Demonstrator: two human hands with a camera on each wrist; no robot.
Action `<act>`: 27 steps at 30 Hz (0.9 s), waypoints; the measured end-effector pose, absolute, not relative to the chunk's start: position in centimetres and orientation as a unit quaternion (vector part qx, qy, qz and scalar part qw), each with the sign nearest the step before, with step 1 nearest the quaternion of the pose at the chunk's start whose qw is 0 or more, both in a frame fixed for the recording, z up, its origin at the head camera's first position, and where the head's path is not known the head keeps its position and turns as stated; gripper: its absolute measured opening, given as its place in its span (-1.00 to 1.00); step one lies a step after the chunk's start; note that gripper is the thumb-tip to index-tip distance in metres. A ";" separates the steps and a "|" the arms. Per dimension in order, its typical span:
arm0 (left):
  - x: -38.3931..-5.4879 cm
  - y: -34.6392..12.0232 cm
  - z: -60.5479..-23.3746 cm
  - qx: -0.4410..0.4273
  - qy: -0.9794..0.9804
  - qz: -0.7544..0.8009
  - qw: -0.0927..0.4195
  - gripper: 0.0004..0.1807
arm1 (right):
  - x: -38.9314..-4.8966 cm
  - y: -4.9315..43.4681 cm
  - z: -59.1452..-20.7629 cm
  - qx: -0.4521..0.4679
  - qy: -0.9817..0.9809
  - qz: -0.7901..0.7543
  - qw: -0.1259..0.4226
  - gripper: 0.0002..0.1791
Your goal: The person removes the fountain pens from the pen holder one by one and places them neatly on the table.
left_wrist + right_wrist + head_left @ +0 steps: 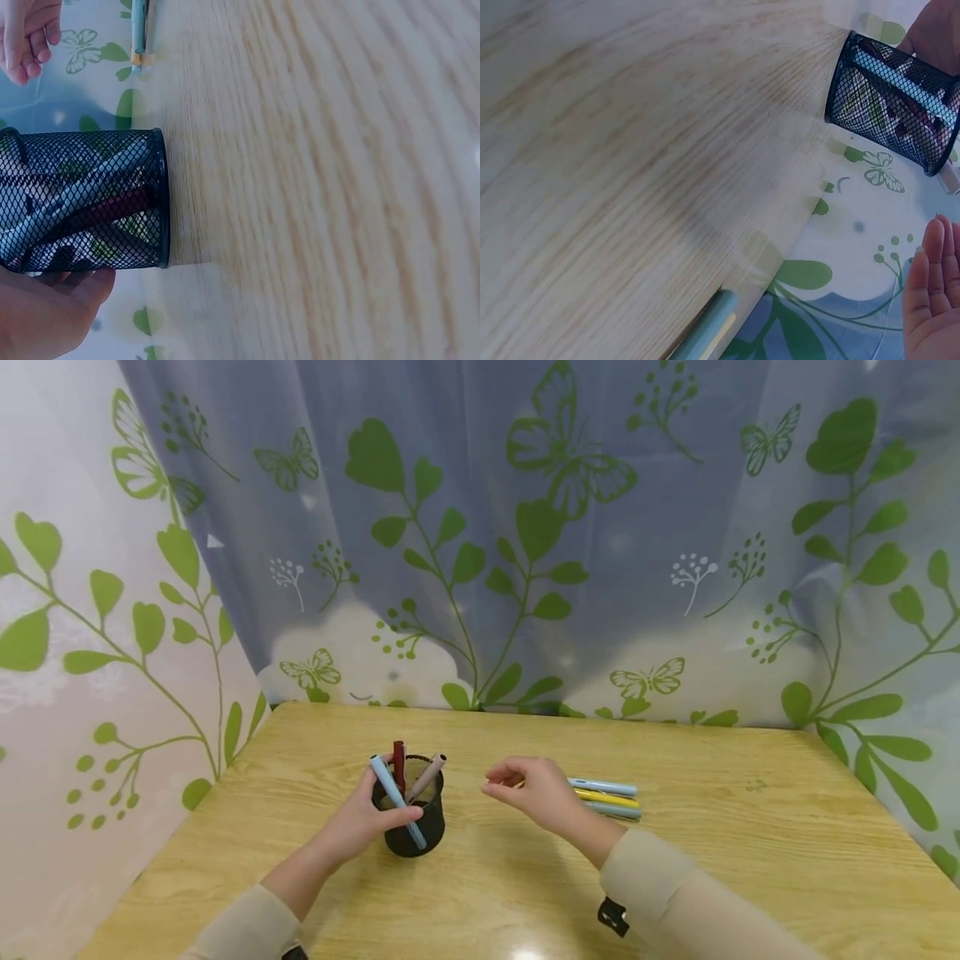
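Observation:
My left hand holds a black mesh pen cup by its left side, thumb at the near rim. The cup stands upright on the table with a light blue pen, a dark red pen and a greyish-pink pen leaning inside. Between the cup and the loose pens, my right hand hovers over the table, fingers loosely bent and holding nothing. Just beyond that wrist lie a light blue pen, a yellow pen and a grey-green pen, side by side.
The wooden table reaches back to a curtain printed with green leaves and butterflies. A similar patterned sheet hangs along the left side.

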State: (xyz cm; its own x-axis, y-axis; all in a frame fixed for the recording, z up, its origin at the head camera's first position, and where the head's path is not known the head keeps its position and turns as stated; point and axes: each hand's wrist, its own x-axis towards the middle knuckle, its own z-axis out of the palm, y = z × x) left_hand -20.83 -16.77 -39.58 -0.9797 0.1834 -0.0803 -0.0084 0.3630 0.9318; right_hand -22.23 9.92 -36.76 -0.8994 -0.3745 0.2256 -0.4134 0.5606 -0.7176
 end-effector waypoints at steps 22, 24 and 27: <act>-20.9 -16.7 -39.6 0.049 0.824 0.559 0.084 -0.03 | -23.0 6.8 -36.8 0.216 -0.863 0.453 0.052 -0.77; -20.9 -16.7 -39.6 0.052 0.819 0.565 0.084 -0.02 | -23.1 6.4 -36.8 0.211 -0.866 0.452 0.047 -0.76; -20.9 -16.8 -39.5 0.052 0.820 0.565 0.082 -0.02 | -23.3 5.8 -36.6 0.202 -0.872 0.445 0.036 -0.71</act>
State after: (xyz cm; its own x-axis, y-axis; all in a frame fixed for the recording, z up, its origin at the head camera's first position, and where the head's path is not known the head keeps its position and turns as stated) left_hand -20.88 -16.80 -39.46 -0.9812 0.1773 -0.0763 -0.0082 0.3570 0.9341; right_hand -23.29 5.82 -36.60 -0.9160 -0.3202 0.2417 -0.3835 0.5220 -0.7619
